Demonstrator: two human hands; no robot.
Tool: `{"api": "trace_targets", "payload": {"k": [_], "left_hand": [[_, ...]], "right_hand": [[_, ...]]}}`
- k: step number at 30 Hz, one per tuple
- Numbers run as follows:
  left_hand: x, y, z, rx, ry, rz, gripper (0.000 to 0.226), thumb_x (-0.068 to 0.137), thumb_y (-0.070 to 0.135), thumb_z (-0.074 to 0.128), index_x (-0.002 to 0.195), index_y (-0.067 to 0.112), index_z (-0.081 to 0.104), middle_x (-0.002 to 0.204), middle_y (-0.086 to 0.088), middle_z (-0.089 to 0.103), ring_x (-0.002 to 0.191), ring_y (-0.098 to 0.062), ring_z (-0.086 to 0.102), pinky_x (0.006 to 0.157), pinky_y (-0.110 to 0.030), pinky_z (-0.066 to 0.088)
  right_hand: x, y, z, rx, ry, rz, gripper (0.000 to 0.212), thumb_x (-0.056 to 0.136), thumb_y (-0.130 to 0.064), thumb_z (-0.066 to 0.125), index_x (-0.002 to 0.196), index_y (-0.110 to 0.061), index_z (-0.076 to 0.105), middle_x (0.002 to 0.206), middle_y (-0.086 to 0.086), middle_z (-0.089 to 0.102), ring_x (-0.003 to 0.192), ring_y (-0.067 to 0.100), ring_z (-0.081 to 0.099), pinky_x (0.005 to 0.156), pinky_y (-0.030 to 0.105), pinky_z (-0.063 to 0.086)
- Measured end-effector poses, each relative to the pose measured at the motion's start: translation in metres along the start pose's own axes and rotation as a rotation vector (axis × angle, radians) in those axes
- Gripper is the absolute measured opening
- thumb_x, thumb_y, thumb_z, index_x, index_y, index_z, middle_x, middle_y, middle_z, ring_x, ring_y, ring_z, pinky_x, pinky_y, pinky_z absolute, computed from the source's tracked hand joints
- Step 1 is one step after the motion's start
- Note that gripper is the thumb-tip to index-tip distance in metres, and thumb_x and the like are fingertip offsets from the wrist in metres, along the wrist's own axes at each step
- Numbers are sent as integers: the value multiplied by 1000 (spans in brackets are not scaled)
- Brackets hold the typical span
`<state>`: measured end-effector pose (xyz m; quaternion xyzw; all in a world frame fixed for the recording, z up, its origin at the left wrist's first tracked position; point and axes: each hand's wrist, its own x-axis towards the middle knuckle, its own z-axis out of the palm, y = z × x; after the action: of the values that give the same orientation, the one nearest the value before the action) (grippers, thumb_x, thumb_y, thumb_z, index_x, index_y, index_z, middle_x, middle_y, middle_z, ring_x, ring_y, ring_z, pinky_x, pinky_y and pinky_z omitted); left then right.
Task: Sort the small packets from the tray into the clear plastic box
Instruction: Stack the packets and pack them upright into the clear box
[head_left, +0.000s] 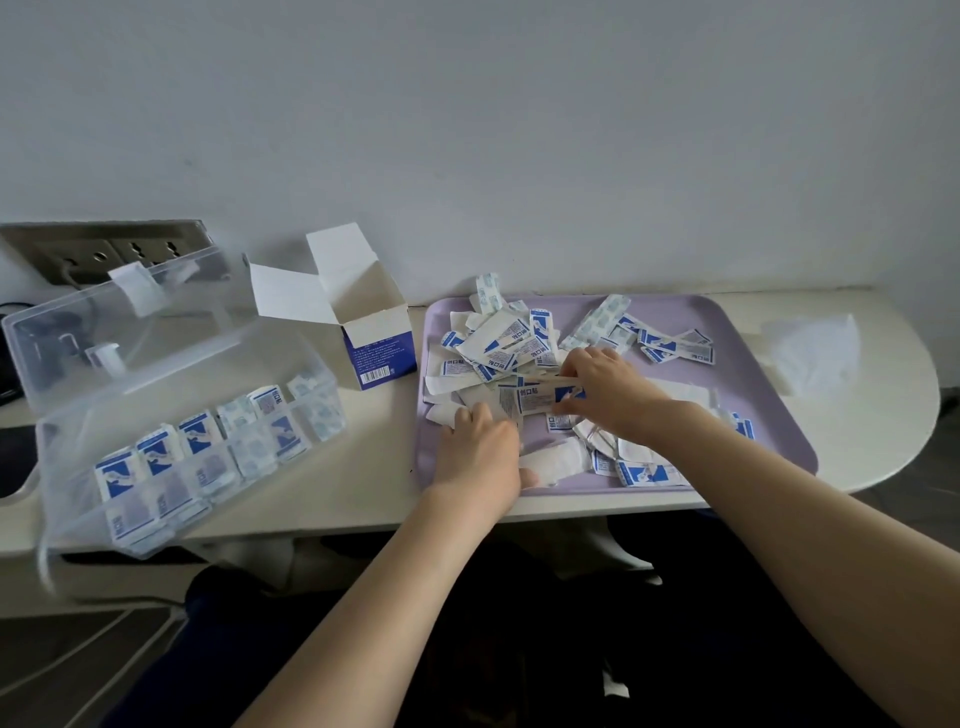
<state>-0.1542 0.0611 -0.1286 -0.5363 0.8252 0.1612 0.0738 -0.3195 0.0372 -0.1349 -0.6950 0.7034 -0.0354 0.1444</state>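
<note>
Pinching blue-white packet (537, 399) — right grip (608, 389); left grip (480, 449) unclear | lilac tray (769, 395)

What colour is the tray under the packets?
Pale lilac tray, plain, no pattern; the head view shows it.

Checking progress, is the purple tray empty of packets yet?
No, a heap of blue-and-white bandage packets covers much of the purple tray.
</note>
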Motion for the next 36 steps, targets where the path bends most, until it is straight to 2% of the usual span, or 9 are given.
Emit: {"api": "trace_targets", "payload": {"k": [7, 13, 18, 20, 23, 26, 29, 33, 36], "left_hand": [[2, -7, 4, -70, -26, 77, 41, 91, 37, 58, 119, 8, 51, 123, -9, 50, 116, -25, 41, 87, -31, 35], [-3, -18, -3, -175, 11, 37, 23, 94, 25, 52, 111, 11, 59, 110, -10, 61, 100, -27, 57, 78, -33, 44], [-3, -43, -20, -267, 129, -70, 19, 96, 21, 42, 79, 13, 47, 83, -9, 58, 77, -28, 52, 62, -34, 36], [-5, -50, -25, -301, 198, -105, 30, 95, 19, 43, 66, 16, 39, 67, -2, 47, 71, -28, 48, 58, -34, 33], [-7, -55, -27, -355, 244, -110, 37, 94, 17, 47, 59, 19, 36, 60, 2, 40, 65, -24, 43, 54, -30, 27], [-6, -56, -24, -401, 257, -61, 38, 94, 16, 50, 57, 15, 38, 56, -1, 39, 57, -21, 39, 51, -30, 25], [-7, -53, -22, -389, 233, -27, 34, 95, 14, 45, 62, 16, 41, 59, 0, 43, 60, -22, 42, 52, -30, 27], [-9, -46, -23, -372, 227, 8, 19, 96, 19, 45, 85, 15, 60, 81, -3, 60, 76, -23, 56, 62, -30, 41], [-11, -40, -22, -367, 202, 25, 16, 94, 22, 51, 104, 16, 63, 95, 0, 64, 86, -20, 60, 72, -32, 48]], "right_hand": [[-1, -2, -1, -29, 22, -54, 25, 89, -28, 60, 105, -9, 58, 108, 8, 60, 107, 24, 45, 88, 36, 41], [-3, -3, -5, 48, 272, -70, 14, 98, -11, 40, 101, -4, 52, 99, 10, 55, 89, 25, 48, 70, 30, 32], [-13, -13, -14, 274, 423, -138, 10, 99, -15, 37, 98, -7, 44, 93, 13, 54, 77, 28, 44, 67, 38, 35], [-18, -19, -18, 328, 410, -214, 12, 98, -14, 42, 101, -5, 49, 94, 12, 58, 75, 26, 45, 65, 35, 35], [-25, -27, -19, 262, 284, -327, 15, 96, -18, 48, 107, -13, 56, 98, 8, 63, 83, 26, 55, 70, 34, 42], [-24, -32, -9, 107, 199, -343, 27, 97, -22, 47, 123, -22, 45, 102, 6, 64, 87, 28, 57, 72, 36, 45], [-19, -36, -3, 38, 190, -339, 41, 98, -24, 44, 136, -27, 30, 101, 6, 66, 85, 31, 61, 73, 41, 49], [-18, -37, 2, -115, 181, -389, 26, 98, -25, 43, 123, -24, 52, 106, 2, 64, 93, 26, 60, 68, 32, 43], [-18, -40, 6, -137, 200, -410, 19, 98, -23, 44, 113, -21, 56, 104, 1, 63, 90, 24, 60, 64, 28, 38]]}}
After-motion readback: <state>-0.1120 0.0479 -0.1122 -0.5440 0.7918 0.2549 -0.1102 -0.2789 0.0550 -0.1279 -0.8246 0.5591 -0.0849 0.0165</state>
